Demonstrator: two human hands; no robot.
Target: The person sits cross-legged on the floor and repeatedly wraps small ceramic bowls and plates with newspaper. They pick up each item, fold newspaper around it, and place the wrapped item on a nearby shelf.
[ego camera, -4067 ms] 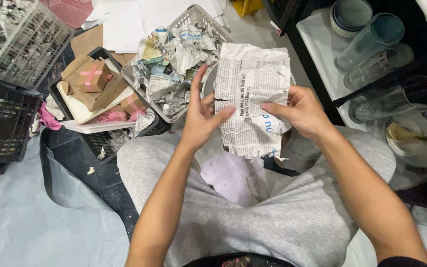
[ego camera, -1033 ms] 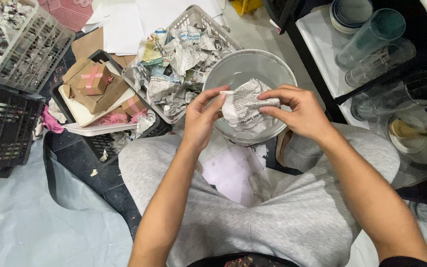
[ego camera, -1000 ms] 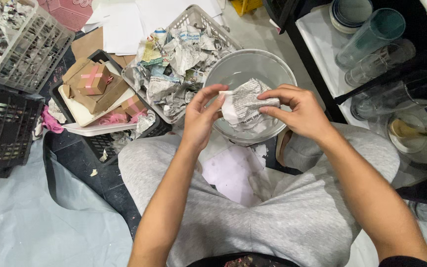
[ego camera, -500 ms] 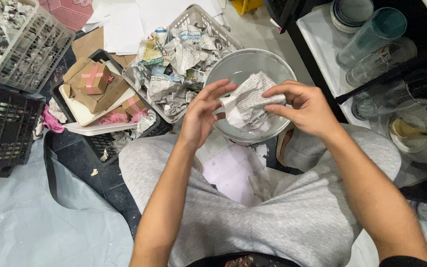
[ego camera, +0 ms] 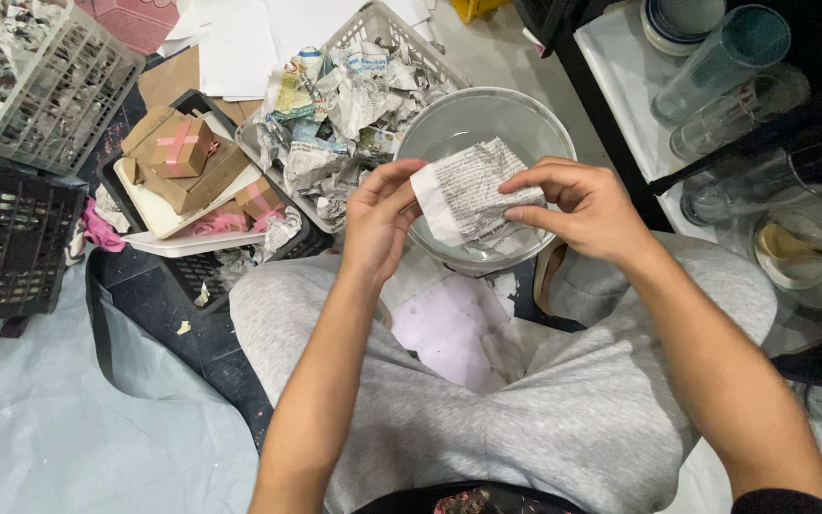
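Nearest you, your crossed legs in grey sweatpants point(ego camera: 487, 419) fill the lower middle, with pale blue sheeting point(ego camera: 40, 419) lying open on the floor to your left. Above your knees, your left hand point(ego camera: 378, 224) pinches the left edge of a torn, folded piece of printed newspaper point(ego camera: 473, 195), and your right hand point(ego camera: 587, 209) grips its right edge between thumb and fingers. The paper hangs over the clear round glass bowl point(ego camera: 440, 128), inside its rim. Just left of the bowl, a grey plastic basket of crumpled newspaper point(ego camera: 354, 95) touches its edge. Farther left sit small brown boxes with pink ribbon point(ego camera: 183, 148) on a white tray. To your right, tall glass tumblers point(ego camera: 715, 71) crowd a black-edged shelf, leaving little room there.
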